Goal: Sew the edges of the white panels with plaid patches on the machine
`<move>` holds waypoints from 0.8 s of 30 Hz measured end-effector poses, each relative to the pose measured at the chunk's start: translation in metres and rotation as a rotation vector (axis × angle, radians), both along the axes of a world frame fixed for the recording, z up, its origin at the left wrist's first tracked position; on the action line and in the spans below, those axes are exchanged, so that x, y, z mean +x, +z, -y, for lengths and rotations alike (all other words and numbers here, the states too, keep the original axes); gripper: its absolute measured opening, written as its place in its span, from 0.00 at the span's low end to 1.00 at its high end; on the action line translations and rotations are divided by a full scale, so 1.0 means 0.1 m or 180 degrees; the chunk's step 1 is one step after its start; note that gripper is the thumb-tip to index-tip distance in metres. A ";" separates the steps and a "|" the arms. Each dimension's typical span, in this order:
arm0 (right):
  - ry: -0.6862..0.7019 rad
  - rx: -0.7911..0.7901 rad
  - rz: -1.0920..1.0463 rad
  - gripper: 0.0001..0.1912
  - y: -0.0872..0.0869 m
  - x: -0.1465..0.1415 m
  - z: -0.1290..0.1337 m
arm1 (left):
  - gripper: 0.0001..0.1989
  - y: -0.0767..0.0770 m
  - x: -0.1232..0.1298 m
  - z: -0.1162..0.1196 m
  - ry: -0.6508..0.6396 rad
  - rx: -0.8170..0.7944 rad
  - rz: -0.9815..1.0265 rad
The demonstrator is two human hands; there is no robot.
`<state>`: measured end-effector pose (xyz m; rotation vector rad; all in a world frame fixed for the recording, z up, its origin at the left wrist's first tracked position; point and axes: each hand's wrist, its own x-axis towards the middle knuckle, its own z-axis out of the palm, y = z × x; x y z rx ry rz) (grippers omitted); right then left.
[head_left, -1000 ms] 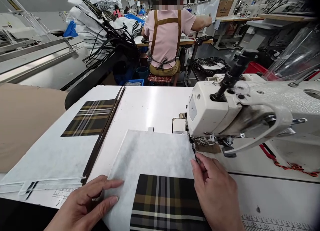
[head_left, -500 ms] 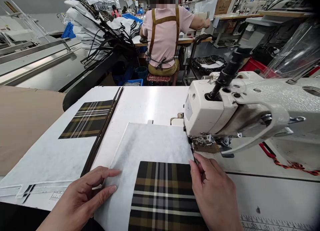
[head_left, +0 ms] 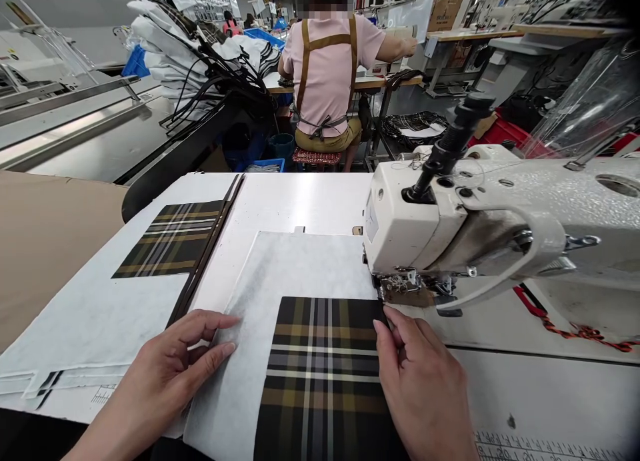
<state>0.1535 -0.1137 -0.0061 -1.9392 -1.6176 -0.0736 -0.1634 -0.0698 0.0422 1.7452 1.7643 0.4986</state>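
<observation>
A white sheet (head_left: pixel 300 264) with a dark plaid patch (head_left: pixel 320 374) lies on the white table, its right edge at the needle area of the sewing machine (head_left: pixel 405 214). Along that edge, just in front of the presser foot, my right hand (head_left: pixel 423 381) pinches the sheet's dark border between thumb and fingers. My left hand (head_left: pixel 175 364) rests at the sheet's left edge, thumb and index finger apart on the surface. Farther left lies another white piece (head_left: pixel 100 314) with a plaid patch (head_left: pixel 170 238), dark strips (head_left: pixel 207 251) running along its right side.
Brown board (head_left: pixel 55 248) covers the far left. Beyond the table, a person in a pink shirt (head_left: pixel 325 74) sits facing away, beside a pile of white pieces with black straps (head_left: pixel 170 61). A red and orange cord (head_left: pixel 575 328) lies under the machine arm.
The sheet and its plaid patch have moved away from me along the machine. My left hand has moved slightly forward with it, while my right hand stays near the presser foot.
</observation>
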 end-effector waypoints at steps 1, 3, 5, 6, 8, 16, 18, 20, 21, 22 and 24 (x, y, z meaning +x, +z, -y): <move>0.0000 -0.0011 -0.0001 0.24 0.00 0.00 0.00 | 0.24 -0.01 0.05 0.01 0.0025 0.0258 -0.0226; 0.0019 -0.0029 0.0000 0.24 0.00 0.01 0.02 | 0.21 0.00 0.22 0.03 -0.0058 0.0838 -0.0634; 0.0029 -0.0061 0.0010 0.24 -0.01 0.01 0.03 | 0.17 0.02 0.49 0.04 -0.0559 0.1220 -0.0726; 0.0029 -0.0067 0.0021 0.24 -0.02 0.02 0.03 | 0.16 0.03 0.64 0.03 -0.0947 0.1306 -0.0651; 0.0013 -0.0036 0.0048 0.23 -0.04 0.02 0.04 | 0.16 0.05 0.95 -0.04 -0.1748 0.1365 -0.0500; 0.0045 -0.0047 -0.0005 0.21 -0.05 0.01 0.04 | 0.18 -0.06 1.57 -0.41 -0.2935 0.1521 -0.0539; 0.0018 -0.0092 0.0009 0.20 -0.06 0.01 0.04 | 0.17 -0.08 1.60 -0.43 -0.2968 0.1508 -0.0582; -0.0002 -0.0105 0.0020 0.19 -0.06 0.01 0.04 | 0.18 -0.09 1.62 -0.44 -0.2974 0.1484 -0.0629; -0.0009 -0.0112 0.0025 0.19 -0.06 0.00 0.04 | 0.18 -0.09 1.63 -0.44 -0.2979 0.1468 -0.0648; -0.0009 -0.0121 0.0028 0.19 -0.05 0.00 0.04 | 0.18 -0.10 1.63 -0.44 -0.2980 0.1456 -0.0655; -0.0007 -0.0147 0.0027 0.18 -0.05 0.00 0.04 | 0.19 -0.11 1.63 -0.44 -0.2979 0.1448 -0.0654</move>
